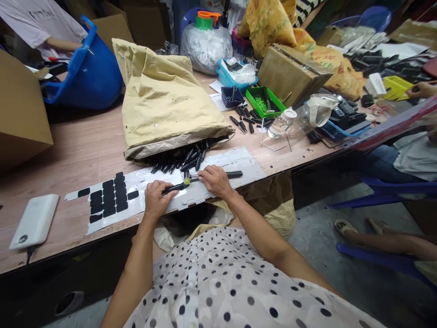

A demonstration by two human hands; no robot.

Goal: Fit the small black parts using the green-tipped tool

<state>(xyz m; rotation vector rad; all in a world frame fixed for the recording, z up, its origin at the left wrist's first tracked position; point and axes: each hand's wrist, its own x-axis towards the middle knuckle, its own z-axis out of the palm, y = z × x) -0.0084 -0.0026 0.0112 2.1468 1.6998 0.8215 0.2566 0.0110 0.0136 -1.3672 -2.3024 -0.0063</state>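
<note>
My left hand (pixel 155 198) is closed around a slim black stick-shaped part (pixel 174 187) lying near the table's front edge. My right hand (pixel 214 179) is curled over a small hammer (pixel 218 175) with a black handle and a yellow-green head (pixel 186 178), resting on the same spot. Both sit on a white backing sheet (pixel 143 187) that carries several black adhesive pads (pixel 109 198) at its left. Just behind my hands, a pile of black stick-shaped parts (pixel 180 159) spills from a tan paper sack (pixel 164 100).
A white power bank (pixel 34 221) lies at the front left of the wooden table (pixel 82 150). A blue tub (pixel 88 73) and cardboard boxes stand behind. Right of the sack are a green tray (pixel 264 101), a glass jar (pixel 282 123) and loose black parts. Another person sits at right.
</note>
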